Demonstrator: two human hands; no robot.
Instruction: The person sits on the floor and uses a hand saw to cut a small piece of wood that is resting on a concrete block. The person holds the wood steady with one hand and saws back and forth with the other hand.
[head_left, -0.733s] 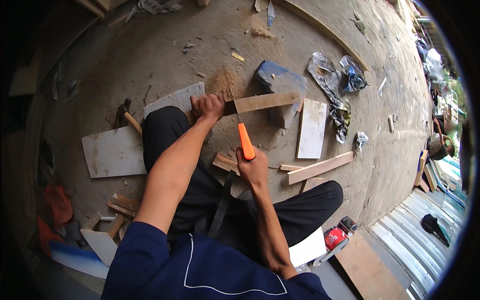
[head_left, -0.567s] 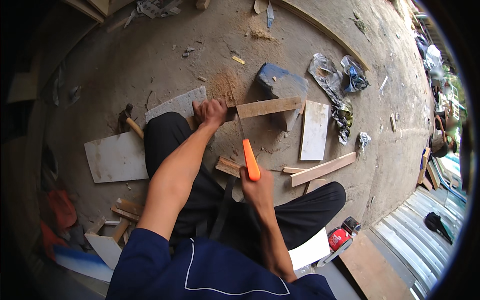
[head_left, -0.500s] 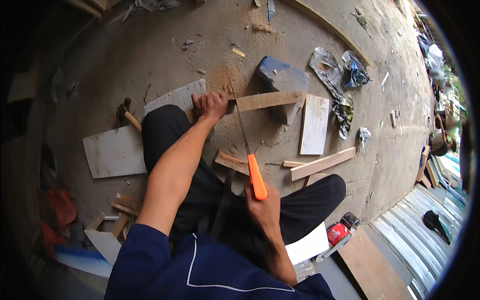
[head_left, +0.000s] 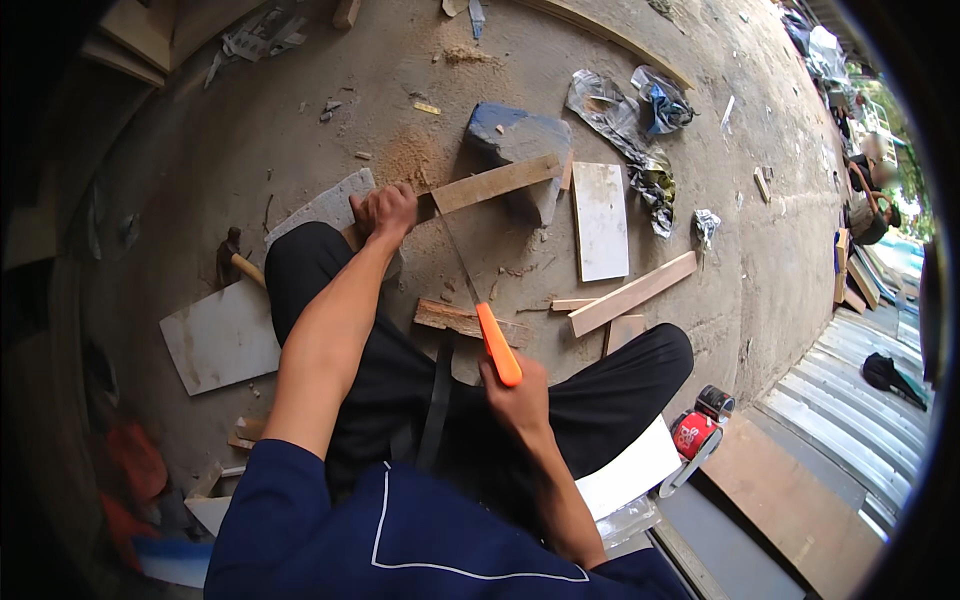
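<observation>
A handsaw [head_left: 499, 345] with an orange handle is gripped by my right hand [head_left: 519, 392], its thin blade reaching up to a wooden board [head_left: 500, 184]. The blade meets the board just right of my left hand [head_left: 385, 211], whose fingers are wrapped round the board and press it down. The board's right end rests on a blue-grey block [head_left: 530, 135]. Its left end runs under my left hand toward my knee, beside a pale rough slab [head_left: 330, 203]. Sawdust [head_left: 408, 157] lies on the floor beyond the cut.
A hammer [head_left: 238, 258] and a white panel [head_left: 222, 335] lie left of my knee. Another white panel [head_left: 600, 222], wood strips [head_left: 634, 294] and crumpled plastic [head_left: 610, 105] are on the right. A split wood piece [head_left: 467, 321] sits before me; a red tape roll [head_left: 692, 436] stands by my right knee.
The whole view has shifted and turned slightly. My left hand keeps its hold on the board, and my right hand still holds the saw in the same cut.
</observation>
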